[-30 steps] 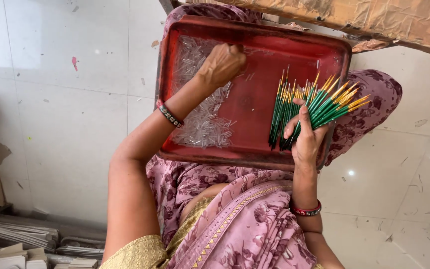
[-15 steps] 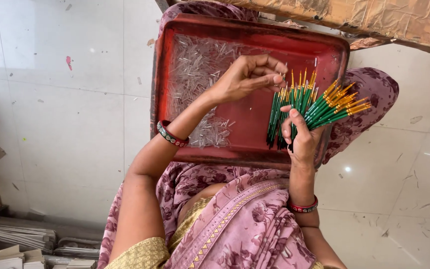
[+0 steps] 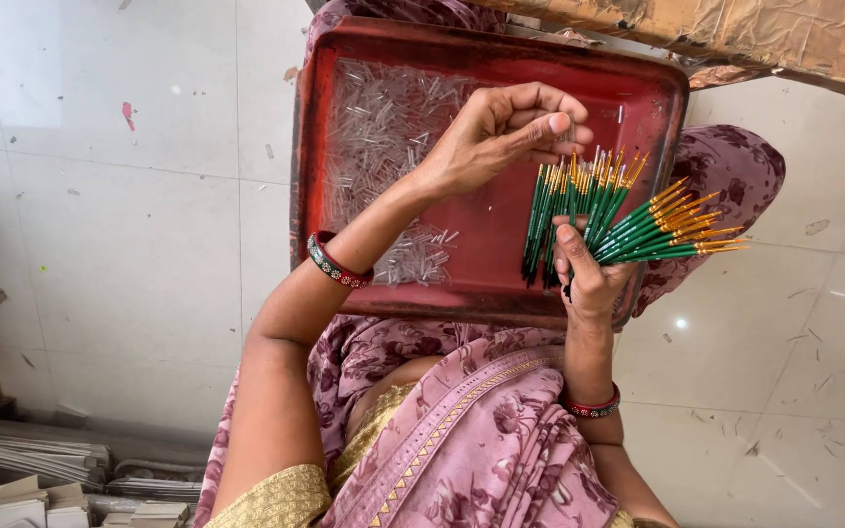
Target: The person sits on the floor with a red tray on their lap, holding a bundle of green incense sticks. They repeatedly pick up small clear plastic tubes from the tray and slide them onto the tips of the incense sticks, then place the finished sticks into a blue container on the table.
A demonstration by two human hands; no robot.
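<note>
A red tray (image 3: 481, 235) rests on my lap and holds a heap of small clear plastic caps (image 3: 383, 127) on its left side. My right hand (image 3: 584, 274) grips a fanned bundle of thin green brushes with yellow tips (image 3: 628, 220) over the tray's right side. My left hand (image 3: 511, 132) hovers just above the bundle's tips, its thumb and fingers pinched on one small clear cap (image 3: 567, 125).
A pale tiled floor (image 3: 119, 196) surrounds me. Stacks of flat card pieces (image 3: 31, 469) lie at the lower left. A brown cardboard edge (image 3: 755, 39) runs along the upper right. Pink patterned cloth (image 3: 462, 430) covers my lap below the tray.
My left hand left the heap of clear caps and moved right to the brush tips, pinching a cap. The right hand kept holding the bundle.
</note>
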